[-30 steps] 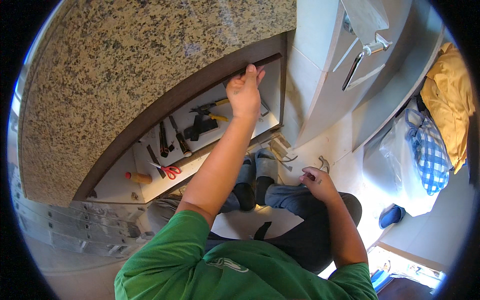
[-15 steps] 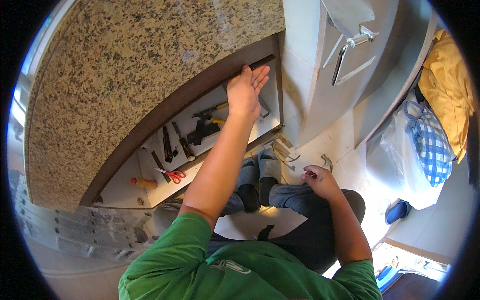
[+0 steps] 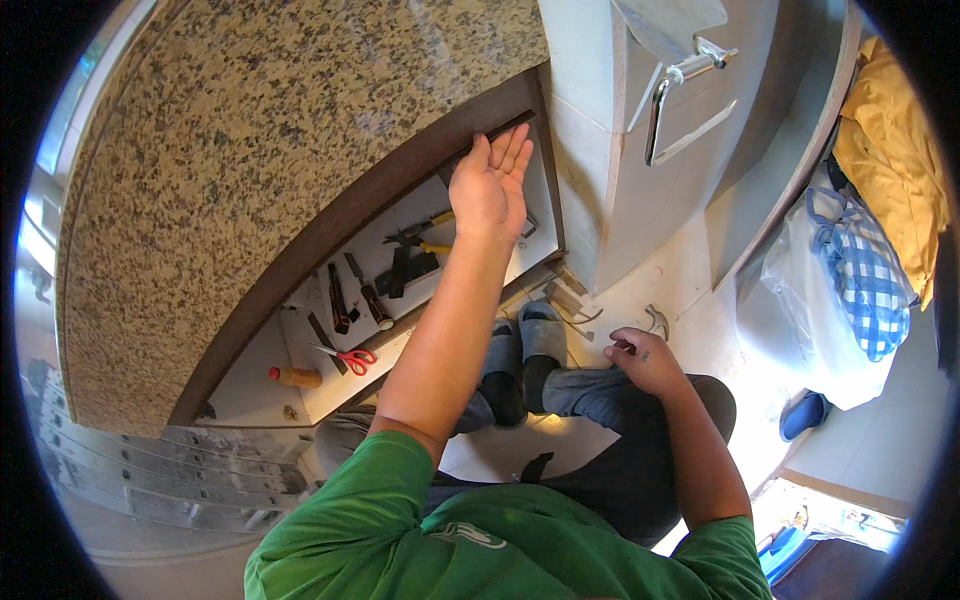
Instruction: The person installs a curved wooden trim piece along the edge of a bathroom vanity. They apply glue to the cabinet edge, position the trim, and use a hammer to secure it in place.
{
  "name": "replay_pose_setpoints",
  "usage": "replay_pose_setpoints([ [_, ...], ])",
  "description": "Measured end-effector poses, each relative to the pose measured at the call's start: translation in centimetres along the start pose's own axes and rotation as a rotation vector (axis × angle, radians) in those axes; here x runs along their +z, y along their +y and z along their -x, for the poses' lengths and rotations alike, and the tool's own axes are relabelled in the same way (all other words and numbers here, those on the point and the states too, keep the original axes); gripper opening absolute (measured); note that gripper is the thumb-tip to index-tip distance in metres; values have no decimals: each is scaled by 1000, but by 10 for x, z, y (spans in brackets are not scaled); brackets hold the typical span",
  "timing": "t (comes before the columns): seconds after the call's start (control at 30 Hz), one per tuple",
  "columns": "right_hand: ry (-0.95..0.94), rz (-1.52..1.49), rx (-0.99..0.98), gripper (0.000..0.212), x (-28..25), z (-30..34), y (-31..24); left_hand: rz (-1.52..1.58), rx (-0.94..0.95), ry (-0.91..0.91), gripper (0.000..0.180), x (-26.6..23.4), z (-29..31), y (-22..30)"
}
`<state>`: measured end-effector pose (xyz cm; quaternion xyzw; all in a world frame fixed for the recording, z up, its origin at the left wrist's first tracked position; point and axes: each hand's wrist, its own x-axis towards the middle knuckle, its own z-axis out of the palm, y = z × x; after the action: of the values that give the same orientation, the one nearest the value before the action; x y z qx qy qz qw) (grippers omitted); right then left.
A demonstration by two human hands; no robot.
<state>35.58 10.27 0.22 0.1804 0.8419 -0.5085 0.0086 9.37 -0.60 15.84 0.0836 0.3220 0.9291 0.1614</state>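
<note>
My left hand reaches up to the dark wooden rail below the granite countertop. Its palm is turned up, the fingers are stretched out, and the thumb lies against or close to the rail. Below it, the white cabinet shelf carries pliers with yellow handles, a black tool, a chisel-like tool, a black utility knife and red-handled scissors. By my right knee, my right hand is closed with curled fingers; whatever may be in them is hidden.
On the floor beyond my slippers lie a hammer and thin scraps. A wooden handle with a red end rests at the shelf's left. A chrome paper holder juts from the wall. Bagged cloth hangs at right.
The left palm has rolled to face further upward while staying by the rail. The right hand keeps its place by the knee. The whole view has shifted slightly.
</note>
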Motion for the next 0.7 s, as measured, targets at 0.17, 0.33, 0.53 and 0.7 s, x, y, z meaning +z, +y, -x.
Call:
replay_pose_setpoints([
  [0.17,-9,0,5,34,-1,1,2,130,-74,28,36,6,1,0],
  [0.33,-31,-6,-7,36,-1,1,1,200,-136,53,28,7,-3,5],
  [0.53,-45,-6,-19,42,-2,-1,4,185,-159,3,24,6,-4,7],
  [0.7,-65,7,-5,42,1,-1,5,205,-206,83,20,5,-10,7],
])
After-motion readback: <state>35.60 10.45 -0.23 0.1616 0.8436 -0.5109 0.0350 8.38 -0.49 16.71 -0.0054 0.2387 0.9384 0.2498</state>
